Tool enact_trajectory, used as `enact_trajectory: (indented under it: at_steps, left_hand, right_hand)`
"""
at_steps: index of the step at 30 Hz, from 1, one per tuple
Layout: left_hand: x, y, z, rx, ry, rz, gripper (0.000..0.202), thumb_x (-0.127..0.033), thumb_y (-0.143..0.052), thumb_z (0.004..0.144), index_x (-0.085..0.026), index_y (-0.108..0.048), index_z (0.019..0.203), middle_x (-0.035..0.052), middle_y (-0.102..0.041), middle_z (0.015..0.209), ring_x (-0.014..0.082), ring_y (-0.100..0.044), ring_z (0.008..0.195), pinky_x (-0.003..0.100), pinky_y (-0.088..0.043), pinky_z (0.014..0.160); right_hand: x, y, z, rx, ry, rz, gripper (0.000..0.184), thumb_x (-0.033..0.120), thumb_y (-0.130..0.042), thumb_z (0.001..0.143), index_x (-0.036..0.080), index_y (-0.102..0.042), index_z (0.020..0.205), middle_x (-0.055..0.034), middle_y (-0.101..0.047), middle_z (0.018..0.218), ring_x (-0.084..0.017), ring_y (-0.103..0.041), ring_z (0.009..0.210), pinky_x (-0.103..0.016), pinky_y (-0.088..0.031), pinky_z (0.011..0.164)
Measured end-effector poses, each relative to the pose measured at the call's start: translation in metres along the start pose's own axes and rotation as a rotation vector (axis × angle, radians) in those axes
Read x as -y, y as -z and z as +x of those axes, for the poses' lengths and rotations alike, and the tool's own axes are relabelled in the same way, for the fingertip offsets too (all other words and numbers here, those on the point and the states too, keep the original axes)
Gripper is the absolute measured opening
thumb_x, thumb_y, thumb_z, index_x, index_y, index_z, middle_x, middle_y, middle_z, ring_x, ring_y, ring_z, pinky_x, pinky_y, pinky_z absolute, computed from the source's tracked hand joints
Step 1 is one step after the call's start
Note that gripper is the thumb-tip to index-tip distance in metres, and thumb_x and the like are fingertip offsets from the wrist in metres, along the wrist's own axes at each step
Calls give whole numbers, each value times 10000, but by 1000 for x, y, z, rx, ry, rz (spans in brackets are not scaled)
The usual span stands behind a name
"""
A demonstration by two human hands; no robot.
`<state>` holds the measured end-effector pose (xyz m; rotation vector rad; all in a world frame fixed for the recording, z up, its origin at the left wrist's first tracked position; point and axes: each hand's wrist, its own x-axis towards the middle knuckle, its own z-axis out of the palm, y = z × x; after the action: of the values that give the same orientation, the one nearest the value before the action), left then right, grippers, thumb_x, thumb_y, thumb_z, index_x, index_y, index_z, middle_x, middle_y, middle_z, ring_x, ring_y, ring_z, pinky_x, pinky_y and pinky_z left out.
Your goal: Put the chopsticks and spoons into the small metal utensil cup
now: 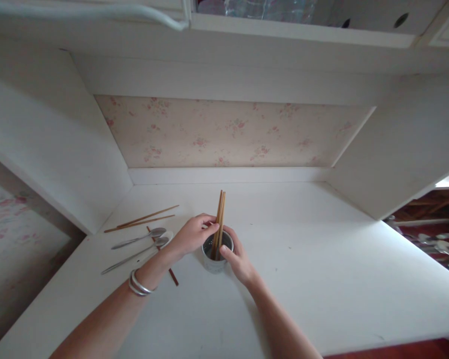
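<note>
A pale cup (214, 267) stands on the white table in front of me, with several wooden chopsticks (222, 212) upright in it. My left hand (194, 233), below which two silver bangles circle the wrist, pinches the chopsticks above the rim. Wrapped round the cup's right side is my right hand (240, 258), its thumb over the rim by the chopsticks. Left of the cup lie two metal spoons (129, 258) and a white spoon-like piece (167, 238), partly hidden by my left hand. A reddish-brown chopstick (173, 277) passes under my left forearm.
Two more chopsticks (145, 219) lie at the table's back left. White panels (377, 144) close in the table on both sides, and a shelf (303, 32) overhangs it. Beyond the right edge, several metal utensils (443, 247) lie lower down.
</note>
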<state>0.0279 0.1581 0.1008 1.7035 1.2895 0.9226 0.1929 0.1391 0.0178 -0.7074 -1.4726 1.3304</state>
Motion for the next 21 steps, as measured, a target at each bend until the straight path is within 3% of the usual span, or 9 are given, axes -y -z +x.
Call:
enact_trajectory:
  at_steps: [8,18,21]
  left_hand:
    - [0,-2,7,20,-26,32,339,-465,-563,837,-181,-746,839,54,-736,874,200,-666,809,284,-498,720]
    - [-1,-4,5,9,5,-32,342,-480,-559,842,-192,-745,838,33,-739,845,199,-654,803,297,-484,756]
    - [1,-4,6,23,31,-58,350,-483,-594,826,-177,-728,929,56,-733,928,203,-653,831,314,-498,782]
  right_hand:
    - [0,-1,0,8,12,-9,607,565,-613,842,227,-467,1324,-93,-614,1275,-279,-568,1164,-425,-415,1012]
    - [2,0,0,11,4,-25,608,574,-609,839,237,-463,1323,-81,-607,1278,-282,-550,1184,-427,-408,1019]
    - [1,1,-1,20,8,-19,614,574,-604,844,242,-446,1335,-87,-589,1304,-288,-537,1206,-440,-395,1034]
